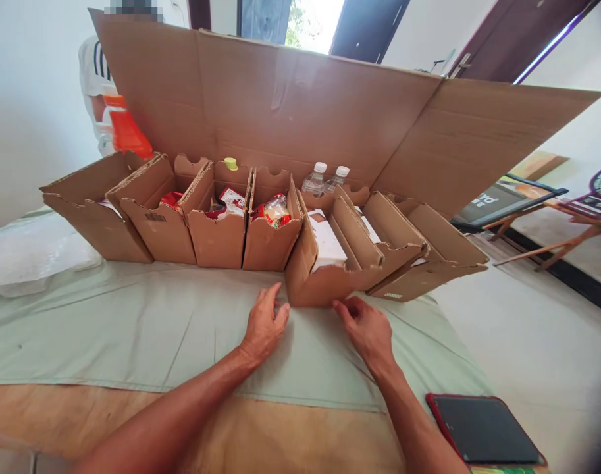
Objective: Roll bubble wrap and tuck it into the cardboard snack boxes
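Observation:
A cardboard box with a white carton inside stands angled out from the row, in front of me. My left hand is beside its lower left corner, fingers apart, holding nothing. At the lower front edge of this box, my right hand is curled, thumb and fingertips against the cardboard; part of its fingers is hidden. To the left, a neighbouring cardboard box holds red and clear packets. Another cardboard box is close behind on the right.
More open cardboard boxes line the green cloth. Behind them rises a tall cardboard panel, with clear bottles before it. A tablet lies front right, bubble wrap far left. Beyond the panel is a person.

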`<state>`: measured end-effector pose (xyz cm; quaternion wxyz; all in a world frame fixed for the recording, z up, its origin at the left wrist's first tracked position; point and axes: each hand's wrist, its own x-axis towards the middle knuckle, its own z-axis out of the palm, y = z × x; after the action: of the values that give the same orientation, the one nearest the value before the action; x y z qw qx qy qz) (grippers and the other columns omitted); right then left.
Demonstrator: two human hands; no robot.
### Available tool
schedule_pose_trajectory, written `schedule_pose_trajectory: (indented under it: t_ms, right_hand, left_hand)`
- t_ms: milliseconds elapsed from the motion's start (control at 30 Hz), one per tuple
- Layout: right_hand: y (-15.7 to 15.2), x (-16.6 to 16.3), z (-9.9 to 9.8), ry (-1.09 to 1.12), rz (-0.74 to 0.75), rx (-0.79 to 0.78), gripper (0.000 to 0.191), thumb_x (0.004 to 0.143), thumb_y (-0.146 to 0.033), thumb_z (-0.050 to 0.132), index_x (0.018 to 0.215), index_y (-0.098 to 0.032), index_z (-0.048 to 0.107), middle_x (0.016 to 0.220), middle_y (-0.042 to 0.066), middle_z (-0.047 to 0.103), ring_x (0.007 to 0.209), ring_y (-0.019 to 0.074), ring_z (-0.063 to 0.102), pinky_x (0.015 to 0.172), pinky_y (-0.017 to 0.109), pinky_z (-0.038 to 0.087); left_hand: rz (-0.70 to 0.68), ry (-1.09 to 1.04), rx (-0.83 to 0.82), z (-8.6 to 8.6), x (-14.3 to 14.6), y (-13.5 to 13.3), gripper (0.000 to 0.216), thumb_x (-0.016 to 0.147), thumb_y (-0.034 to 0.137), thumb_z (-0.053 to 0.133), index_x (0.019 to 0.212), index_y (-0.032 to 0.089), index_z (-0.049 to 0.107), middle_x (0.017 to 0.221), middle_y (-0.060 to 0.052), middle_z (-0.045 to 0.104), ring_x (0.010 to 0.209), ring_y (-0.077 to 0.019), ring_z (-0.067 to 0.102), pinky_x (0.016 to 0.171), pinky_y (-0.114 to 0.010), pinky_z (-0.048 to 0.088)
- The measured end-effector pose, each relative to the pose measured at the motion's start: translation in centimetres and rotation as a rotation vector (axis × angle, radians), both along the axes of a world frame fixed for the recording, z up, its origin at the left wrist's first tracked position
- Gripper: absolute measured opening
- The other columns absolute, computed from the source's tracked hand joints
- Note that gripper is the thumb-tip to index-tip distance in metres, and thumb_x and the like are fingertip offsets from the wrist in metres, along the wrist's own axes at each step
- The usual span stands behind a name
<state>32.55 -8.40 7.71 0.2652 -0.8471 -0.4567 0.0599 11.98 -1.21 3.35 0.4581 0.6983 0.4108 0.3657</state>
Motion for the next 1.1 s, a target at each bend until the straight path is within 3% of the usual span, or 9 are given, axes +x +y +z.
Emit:
schedule_pose_trajectory:
  t_ms: [67, 167, 267, 400, 533, 767, 933, 1033, 1100]
  right_hand:
    - [1.4, 0.2, 0.1, -0.014, 0.007, 0.000, 0.042, 0.086, -0.055, 0.050, 0.067, -0.022, 0.068, 0.063, 0.011, 0.069, 0.062, 0.0275, 0.064, 0.056, 0.033, 0.037]
    - [1.8, -1.0, 0.1, 0.020, 0.142, 0.019, 0.042, 0.090, -0.051, 0.048, 0.072, -0.021, 0.071, 0.066, 0.008, 0.070, 0.063, 0.0239, 0.065, 0.058, 0.032, 0.043]
    - [1.4, -3.2, -0.1, 0.077, 0.311, 0.060, 0.036, 0.091, -0.047, 0.052, 0.104, -0.022, 0.075, 0.093, 0.007, 0.077, 0.078, 0.0211, 0.070, 0.066, 0.030, 0.051]
    - [2.4, -4.3, -0.6, 0.090, 0.377, 0.122, 0.048, 0.089, -0.038, 0.054, 0.133, -0.021, 0.064, 0.121, 0.011, 0.072, 0.099, 0.0234, 0.070, 0.075, 0.034, 0.056]
    - [4.3, -3.3, -1.0, 0.086, 0.366, 0.142, 0.054, 0.087, -0.033, 0.055, 0.139, -0.019, 0.058, 0.132, 0.014, 0.067, 0.094, 0.0230, 0.071, 0.076, 0.038, 0.057]
    - [5.0, -3.1, -1.3, 0.060, 0.344, 0.160, 0.051, 0.085, -0.035, 0.056, 0.132, -0.019, 0.064, 0.126, 0.013, 0.070, 0.090, 0.0243, 0.071, 0.072, 0.038, 0.057]
    - [5.5, -5.2, 1.5, 0.055, 0.345, 0.225, 0.040, 0.092, -0.039, 0.050, 0.121, -0.017, 0.068, 0.110, 0.012, 0.075, 0.087, 0.0230, 0.071, 0.078, 0.037, 0.057]
    - [7.3, -7.8, 4.5, 0.030, 0.409, 0.291, 0.045, 0.096, -0.036, 0.048, 0.137, -0.020, 0.059, 0.103, 0.007, 0.076, 0.084, 0.0192, 0.070, 0.082, 0.033, 0.054]
    - [9.3, -9.6, 6.5, -0.063, 0.440, 0.247, 0.055, 0.097, -0.030, 0.048, 0.151, -0.022, 0.045, 0.098, 0.003, 0.076, 0.080, 0.0190, 0.070, 0.079, 0.031, 0.052]
  left_hand:
    - [0.010, 0.007, -0.002, -0.1, -0.2, 0.3, 0.053, 0.089, 0.022, 0.052, 0.141, 0.016, 0.051, 0.126, -0.015, 0.063, 0.099, -0.0230, 0.066, 0.080, -0.037, 0.057]
    - [-0.010, 0.016, 0.012, -0.4, -0.3, -0.2, 0.054, 0.085, 0.019, 0.054, 0.139, 0.017, 0.053, 0.122, -0.013, 0.064, 0.098, -0.0225, 0.065, 0.081, -0.036, 0.056]
    - [-0.033, 0.023, 0.040, -0.8, -0.2, -0.7, 0.054, 0.083, 0.015, 0.053, 0.137, 0.017, 0.054, 0.122, -0.013, 0.063, 0.105, -0.0246, 0.064, 0.092, -0.041, 0.054]
    - [-0.065, 0.038, 0.074, -1.1, -0.1, -1.0, 0.056, 0.080, 0.013, 0.053, 0.136, 0.016, 0.054, 0.126, -0.014, 0.062, 0.115, -0.0274, 0.061, 0.102, -0.046, 0.051]
    - [-0.080, 0.056, 0.099, -1.0, -0.2, -1.0, 0.055, 0.081, 0.011, 0.052, 0.135, 0.018, 0.055, 0.125, -0.013, 0.062, 0.118, -0.0274, 0.060, 0.105, -0.046, 0.049]
    - [-0.110, 0.089, 0.146, -1.0, -0.1, -0.9, 0.053, 0.077, 0.009, 0.053, 0.130, 0.018, 0.059, 0.125, -0.013, 0.063, 0.121, -0.0297, 0.057, 0.111, -0.048, 0.045]
    - [-0.125, 0.095, 0.159, -1.0, -0.1, -1.0, 0.051, 0.076, 0.008, 0.054, 0.126, 0.017, 0.062, 0.127, -0.015, 0.062, 0.120, -0.0305, 0.057, 0.110, -0.047, 0.047]
    - [-0.135, 0.096, 0.163, -0.9, -0.1, -1.1, 0.049, 0.074, 0.007, 0.054, 0.121, 0.016, 0.064, 0.126, -0.016, 0.061, 0.119, -0.0315, 0.056, 0.109, -0.048, 0.047]
    - [-0.138, 0.095, 0.163, -0.9, 0.0, -1.1, 0.047, 0.073, 0.007, 0.055, 0.118, 0.015, 0.066, 0.124, -0.016, 0.062, 0.119, -0.0322, 0.057, 0.109, -0.050, 0.047]
